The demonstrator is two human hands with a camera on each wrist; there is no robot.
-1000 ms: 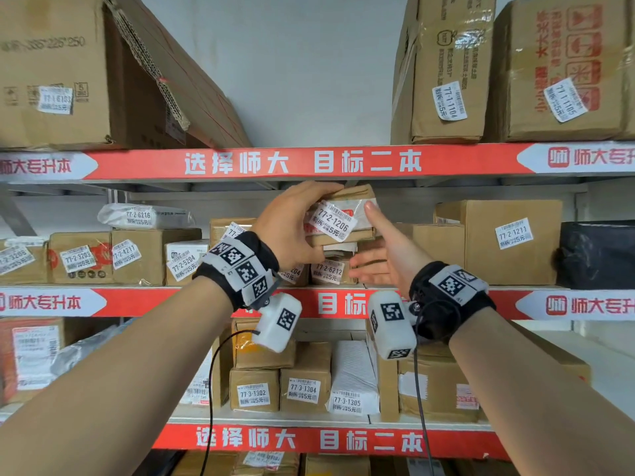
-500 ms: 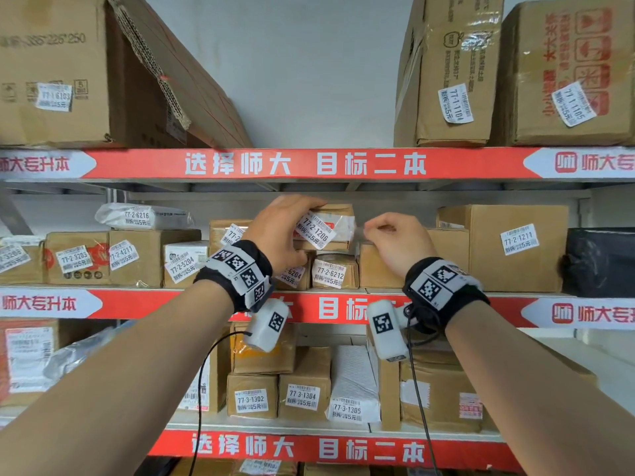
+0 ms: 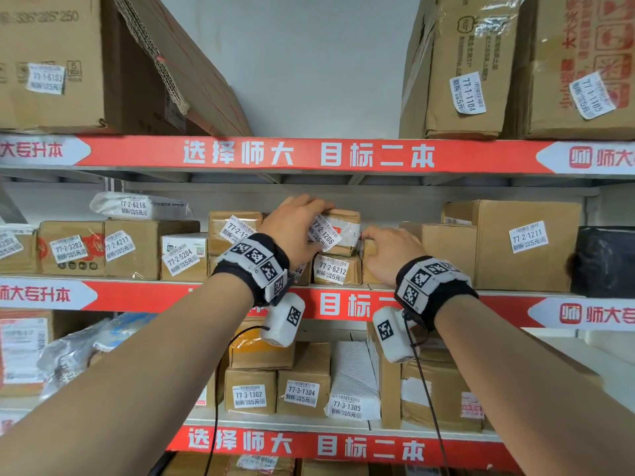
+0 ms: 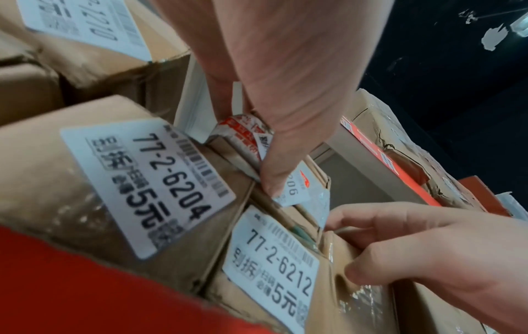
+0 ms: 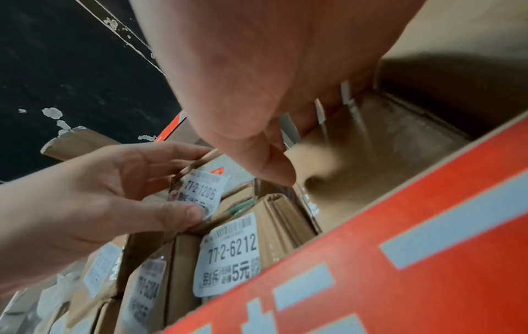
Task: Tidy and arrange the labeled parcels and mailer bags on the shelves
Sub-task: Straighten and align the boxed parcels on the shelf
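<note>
A small brown parcel labeled 77-2-1206 (image 3: 345, 231) lies on the middle shelf, on top of parcel 77-2-6212 (image 3: 335, 269). My left hand (image 3: 295, 225) grips it, with the fingers over its top and the thumb (image 4: 274, 178) on its label. In the right wrist view the same parcel (image 5: 204, 192) shows in that grasp. My right hand (image 3: 388, 249) is just right of it, fingers curled over the top edge of a plain brown box (image 3: 446, 249), thumb (image 5: 271, 171) on the box's front face (image 5: 357, 162). Parcel 77-2-6204 (image 4: 143, 180) stands left of 6212.
On the middle shelf a large box 77-2-1211 (image 3: 525, 242) and a black bag (image 3: 604, 262) stand to the right, and more boxes with a white mailer 77-2-6216 (image 3: 137, 207) to the left. Big cartons (image 3: 460, 63) fill the top shelf. Parcels line the lower shelf (image 3: 302, 393).
My left hand has lowered parcel 77-2-1206 onto parcel 6212. My right hand left it, moved right and curled over the neighbouring brown box.
</note>
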